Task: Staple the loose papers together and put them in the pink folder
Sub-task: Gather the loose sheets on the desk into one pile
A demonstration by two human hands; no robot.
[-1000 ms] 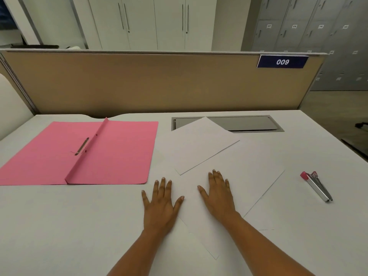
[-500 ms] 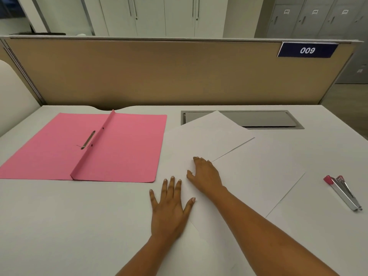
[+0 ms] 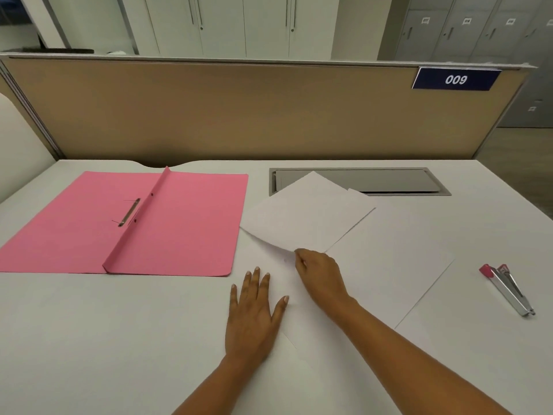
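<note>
papers: i count two loose white sheets on the white table (image 3: 89,339), right of centre. upper sheet (image 3: 305,217) lies rotated, its far corner over the near-left edge of a grey cable hatch (image 3: 389,181) set into the table. lower sheet (image 3: 389,265) is larger in view and runs from near my wrists out toward the right; the upper one overlaps its far-left part.

right hand (image 3: 321,277): pinched on the near-left edge of the upper sheet, fingertips (image 3: 299,254) curled at the paper's edge. that edge bends up off the table to the left of the pinch. the rest of the sheet looks flat.

left hand (image 3: 254,313): released, palm down, fingers spread, pressed flat on the table just left of the right hand. thumb tip sits at or near the lower sheet's left margin; i cannot tell whether the palm is on paper or on bare table, white on white.

pink folder (image 3: 191,229): lying open on the left half of the table, spine crease running near-to-far, metal fastener (image 3: 129,212) on its left leaf. well apart from the left hand, close to the upper sheet's left corner but not touching it.

stapler (image 3: 507,290): pink and metal, lying on the far right of the table, apart from both hands and off the paper.

tan partition (image 3: 239,115) behind the table carries a blue plate reading 009 (image 3: 455,79).
</note>
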